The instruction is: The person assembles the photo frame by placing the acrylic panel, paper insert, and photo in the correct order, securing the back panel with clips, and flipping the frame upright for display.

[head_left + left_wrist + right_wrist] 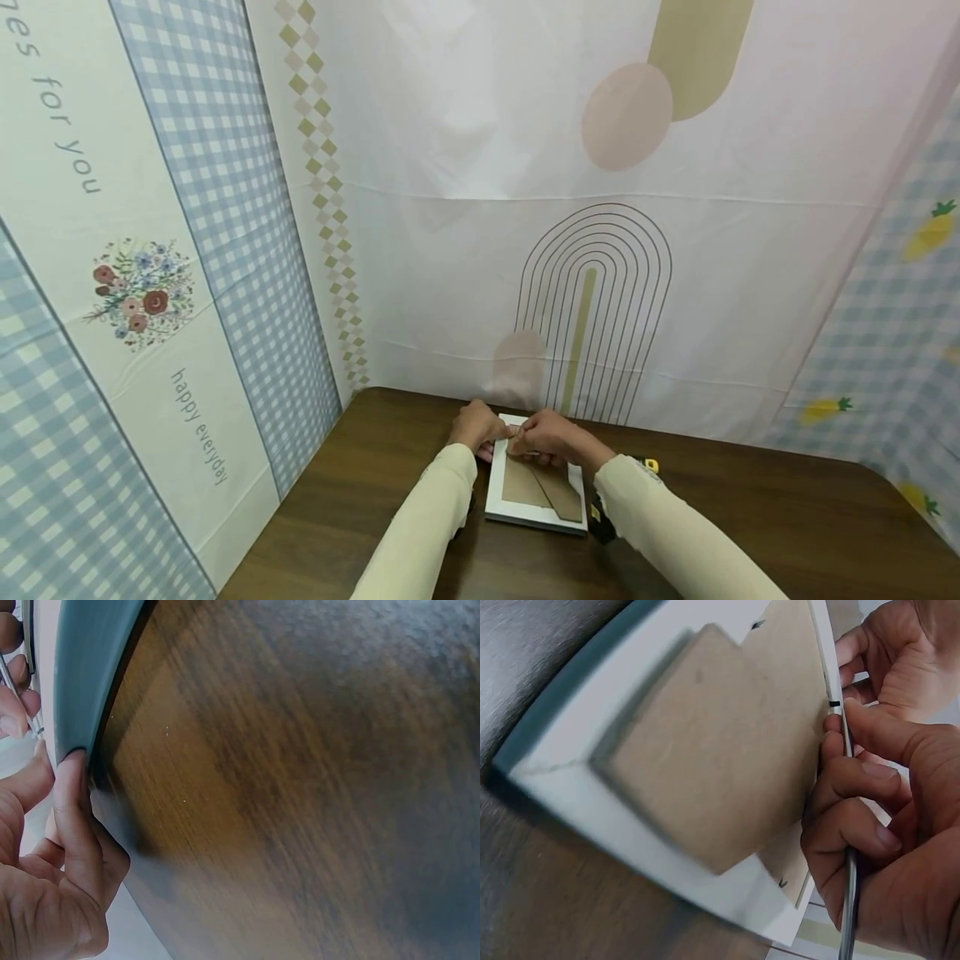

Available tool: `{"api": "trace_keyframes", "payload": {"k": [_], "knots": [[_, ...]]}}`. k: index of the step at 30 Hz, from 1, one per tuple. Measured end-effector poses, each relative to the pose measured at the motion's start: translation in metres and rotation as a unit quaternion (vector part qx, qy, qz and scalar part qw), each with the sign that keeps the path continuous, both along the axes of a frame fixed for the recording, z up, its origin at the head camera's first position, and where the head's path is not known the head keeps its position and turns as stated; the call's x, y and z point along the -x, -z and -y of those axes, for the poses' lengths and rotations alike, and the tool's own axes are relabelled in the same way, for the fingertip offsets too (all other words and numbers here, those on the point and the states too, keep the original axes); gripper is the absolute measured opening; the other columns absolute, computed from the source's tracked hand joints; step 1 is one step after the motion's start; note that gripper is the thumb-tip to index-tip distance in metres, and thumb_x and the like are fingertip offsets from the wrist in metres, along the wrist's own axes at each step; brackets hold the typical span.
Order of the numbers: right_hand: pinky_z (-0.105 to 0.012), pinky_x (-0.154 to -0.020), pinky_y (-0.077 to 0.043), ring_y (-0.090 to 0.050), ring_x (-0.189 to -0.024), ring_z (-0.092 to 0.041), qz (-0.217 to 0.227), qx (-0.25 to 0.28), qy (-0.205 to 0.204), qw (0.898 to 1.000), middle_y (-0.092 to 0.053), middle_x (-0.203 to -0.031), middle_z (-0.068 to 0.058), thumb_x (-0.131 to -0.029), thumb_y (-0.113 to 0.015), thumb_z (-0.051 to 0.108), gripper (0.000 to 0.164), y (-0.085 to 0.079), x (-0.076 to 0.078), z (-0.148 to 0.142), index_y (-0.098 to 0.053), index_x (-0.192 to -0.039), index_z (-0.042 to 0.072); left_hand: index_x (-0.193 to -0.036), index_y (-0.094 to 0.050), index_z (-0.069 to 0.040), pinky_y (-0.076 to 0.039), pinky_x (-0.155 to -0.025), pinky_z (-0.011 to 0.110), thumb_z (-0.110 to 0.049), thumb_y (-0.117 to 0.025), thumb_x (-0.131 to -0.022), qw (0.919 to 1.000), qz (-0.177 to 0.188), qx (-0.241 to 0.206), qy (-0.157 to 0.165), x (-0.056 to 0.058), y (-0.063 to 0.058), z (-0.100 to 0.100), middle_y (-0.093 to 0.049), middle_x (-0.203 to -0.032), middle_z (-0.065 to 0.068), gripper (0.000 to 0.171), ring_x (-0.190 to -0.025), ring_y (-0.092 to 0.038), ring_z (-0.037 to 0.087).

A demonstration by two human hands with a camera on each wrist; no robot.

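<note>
A white picture frame [495,492] lies face down on the table, its brown backing board [784,697] up. On the board sits a brown stand flap [709,757]. My left hand [476,427] grips the far left corner; in the left wrist view its thumb is at the top edge and a finger presses the frame's grey-green side [94,667]. Bent over the far edge, my right hand [551,435] holds a thin metal rod-like tool [848,915] between thumb and fingers, its tip right at the frame's rim. Small dark metal tabs [783,883] stick up along the board's border.
The brown wooden table [405,442] runs back to a white patterned cloth [450,275]. A small yellow and black object [650,466] lies behind my right forearm. Another black object with a yellow patch [597,518] shows between that forearm and the frame.
</note>
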State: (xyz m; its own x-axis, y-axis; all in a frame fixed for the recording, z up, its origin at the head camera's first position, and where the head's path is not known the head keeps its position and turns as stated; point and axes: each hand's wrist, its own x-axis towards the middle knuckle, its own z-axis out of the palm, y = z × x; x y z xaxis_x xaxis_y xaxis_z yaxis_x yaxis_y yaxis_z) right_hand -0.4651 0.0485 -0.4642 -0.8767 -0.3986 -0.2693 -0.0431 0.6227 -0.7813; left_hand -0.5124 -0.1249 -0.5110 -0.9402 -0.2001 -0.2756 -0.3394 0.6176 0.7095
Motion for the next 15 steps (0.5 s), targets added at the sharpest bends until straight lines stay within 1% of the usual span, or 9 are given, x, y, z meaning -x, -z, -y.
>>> {"api": "trace_keyframes", "payload": {"k": [1,3,6,8,9,10,11,13,15], "knots": [[-0.027,-0.048,-0.024,-0.033,-0.054,-0.011,0.001,-0.006,0.002,1.0,-0.049,-0.061,0.003,-0.102,-0.081,0.024,0.04,0.0,0.0,0.001,-0.06,-0.068,0.02,-0.095,-0.074,0.005,-0.068,-0.05,0.036,-0.026,-0.097,-0.092,1.0,0.004,-0.001,-0.001,-0.001,-0.002,-0.001,-0.071,-0.076,0.017,0.038,-0.058,-0.075,0.026],[-0.027,-0.048,-0.024,-0.033,-0.053,-0.012,0.002,-0.021,0.007,1.0,-0.049,-0.061,0.002,-0.101,-0.082,0.027,0.039,-0.001,0.0,0.003,-0.063,-0.069,0.02,-0.097,-0.075,0.006,-0.067,-0.049,0.035,-0.025,-0.095,-0.094,1.0,0.005,0.004,0.0,-0.001,-0.002,-0.001,-0.071,-0.076,0.017,0.037,-0.057,-0.074,0.026],[-0.027,-0.049,-0.026,-0.035,-0.054,-0.012,0.007,-0.038,0.017,0.999,-0.052,-0.061,0.001,-0.1,-0.084,0.028,0.034,-0.003,0.0,0.007,-0.067,-0.072,0.018,-0.099,-0.075,0.006,-0.067,-0.05,0.035,-0.024,-0.093,-0.095,1.0,0.007,0.002,-0.005,-0.006,-0.008,-0.003,-0.071,-0.077,0.018,0.035,-0.057,-0.075,0.026],[-0.027,-0.049,-0.026,-0.036,-0.054,-0.013,0.013,-0.05,0.024,0.998,-0.052,-0.061,0.001,-0.099,-0.085,0.029,0.032,-0.004,0.002,0.01,-0.07,-0.073,0.016,-0.1,-0.075,0.008,-0.068,-0.051,0.036,-0.022,-0.092,-0.096,0.9999,0.014,-0.003,-0.007,-0.013,-0.018,-0.004,-0.072,-0.077,0.019,0.034,-0.059,-0.075,0.027],[-0.027,-0.049,-0.026,-0.035,-0.054,-0.012,0.016,-0.058,0.026,0.998,-0.051,-0.061,0.001,-0.098,-0.085,0.029,0.032,-0.005,0.003,0.011,-0.071,-0.073,0.016,-0.1,-0.075,0.008,-0.068,-0.051,0.037,-0.021,-0.091,-0.097,0.9999,0.013,-0.003,-0.009,-0.013,-0.017,-0.004,-0.071,-0.078,0.02,0.033,-0.059,-0.075,0.028],[-0.027,-0.049,-0.026,-0.036,-0.054,-0.012,0.019,-0.067,0.027,0.997,-0.051,-0.06,0.002,-0.098,-0.085,0.029,0.032,-0.005,0.004,0.012,-0.071,-0.072,0.017,-0.101,-0.075,0.008,-0.068,-0.052,0.037,-0.02,-0.091,-0.097,0.9999,0.013,-0.004,-0.008,-0.016,-0.02,-0.004,-0.072,-0.078,0.02,0.033,-0.059,-0.075,0.028],[-0.027,-0.049,-0.026,-0.035,-0.053,-0.012,0.021,-0.076,0.027,0.996,-0.05,-0.06,0.002,-0.098,-0.085,0.03,0.033,-0.006,0.005,0.013,-0.071,-0.071,0.017,-0.101,-0.074,0.009,-0.068,-0.052,0.037,-0.019,-0.091,-0.097,0.9999,0.012,-0.003,-0.007,-0.015,-0.019,-0.004,-0.072,-0.077,0.02,0.033,-0.059,-0.075,0.028],[-0.027,-0.049,-0.025,-0.034,-0.053,-0.011,0.027,-0.095,0.027,0.995,-0.049,-0.059,0.003,-0.098,-0.085,0.032,0.036,-0.007,0.008,0.016,-0.07,-0.069,0.017,-0.101,-0.074,0.008,-0.068,-0.051,0.036,-0.02,-0.091,-0.096,0.9999,0.009,-0.005,-0.005,-0.011,-0.014,-0.003,-0.07,-0.077,0.02,0.033,-0.058,-0.074,0.027],[-0.027,-0.05,-0.025,-0.033,-0.052,-0.01,0.034,-0.105,0.026,0.994,-0.05,-0.059,0.003,-0.098,-0.085,0.032,0.036,-0.009,0.01,0.018,-0.071,-0.069,0.017,-0.098,-0.074,0.006,-0.067,-0.05,0.035,-0.021,-0.091,-0.096,1.0,0.003,-0.002,-0.001,-0.004,-0.006,-0.001,-0.07,-0.075,0.019,0.031,-0.057,-0.074,0.025]]}}
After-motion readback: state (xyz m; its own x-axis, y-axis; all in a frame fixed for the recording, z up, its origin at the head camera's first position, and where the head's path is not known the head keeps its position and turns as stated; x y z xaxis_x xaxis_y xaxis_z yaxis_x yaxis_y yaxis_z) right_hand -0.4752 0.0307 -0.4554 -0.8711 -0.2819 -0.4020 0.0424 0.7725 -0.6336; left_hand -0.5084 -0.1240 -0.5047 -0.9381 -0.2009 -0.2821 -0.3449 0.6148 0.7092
